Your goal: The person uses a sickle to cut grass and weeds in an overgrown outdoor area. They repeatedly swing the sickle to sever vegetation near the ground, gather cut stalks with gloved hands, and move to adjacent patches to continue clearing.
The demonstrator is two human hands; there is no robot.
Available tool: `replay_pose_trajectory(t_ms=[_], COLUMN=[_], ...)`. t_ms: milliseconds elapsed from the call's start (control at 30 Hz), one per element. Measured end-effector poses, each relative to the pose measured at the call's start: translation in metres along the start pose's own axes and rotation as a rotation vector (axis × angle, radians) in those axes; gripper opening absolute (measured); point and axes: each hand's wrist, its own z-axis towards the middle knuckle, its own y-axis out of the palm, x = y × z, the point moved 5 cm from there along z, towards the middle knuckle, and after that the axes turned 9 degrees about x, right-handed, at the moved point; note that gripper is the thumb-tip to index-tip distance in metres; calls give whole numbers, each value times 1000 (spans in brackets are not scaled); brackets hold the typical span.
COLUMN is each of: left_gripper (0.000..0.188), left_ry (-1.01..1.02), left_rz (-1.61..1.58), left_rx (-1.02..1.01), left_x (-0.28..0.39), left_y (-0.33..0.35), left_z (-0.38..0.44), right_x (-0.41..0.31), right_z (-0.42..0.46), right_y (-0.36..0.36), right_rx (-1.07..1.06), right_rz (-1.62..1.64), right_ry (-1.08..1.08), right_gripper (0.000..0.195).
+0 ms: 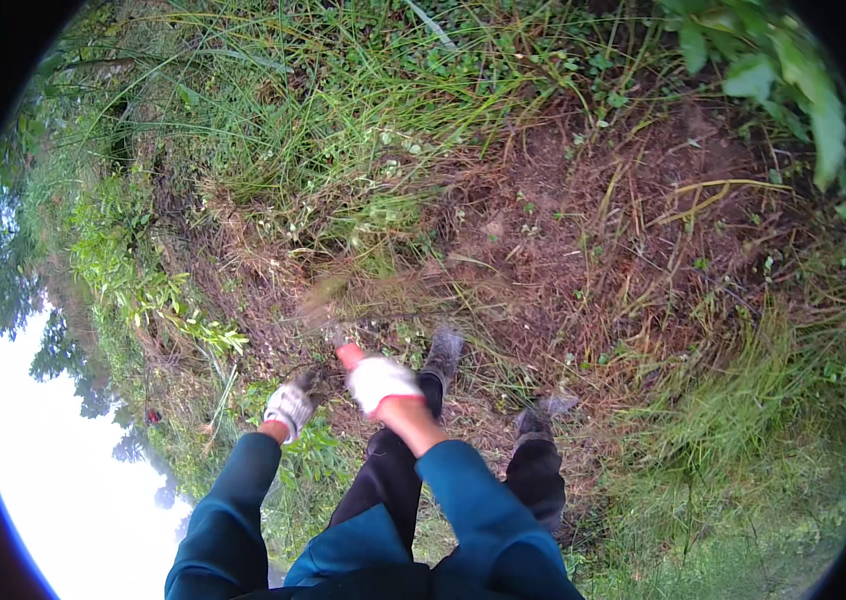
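My right hand [383, 384], in a white knitted glove with a red cuff, is closed around a red tool handle [349, 355]. Beyond the handle the tool blurs with motion, so its kind cannot be told. To its left is my left hand [290, 409], in a similar white glove whose fingertips look dark; whether it holds anything is unclear. Cut-looking dry grass [363, 289] lies on the soil just beyond both hands, partly blurred.
My boots [444, 352] stand on straw-strewn ground close to the right hand. Tall green grass [363, 97] grows ahead, a leafy shrub [190, 322] at left, broad leaves [805, 90] at upper right. A small red thing [154, 415] is far left.
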Motion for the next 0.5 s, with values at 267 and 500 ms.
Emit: replay_pose_trajectory(t_ms=[267,500], left_gripper=[19,18], left_ry=[16,-75], left_rz=[305,415], left_rx=[-149,125], left_x=[-39,34], left_y=[70,60], left_z=[-138,-174], right_x=[34,97], right_z=[-85,-286], right_y=[-66,-247], right_rx=[361,689], right_rz=[740,1058], right_ry=[185,74], right_gripper=[19,18])
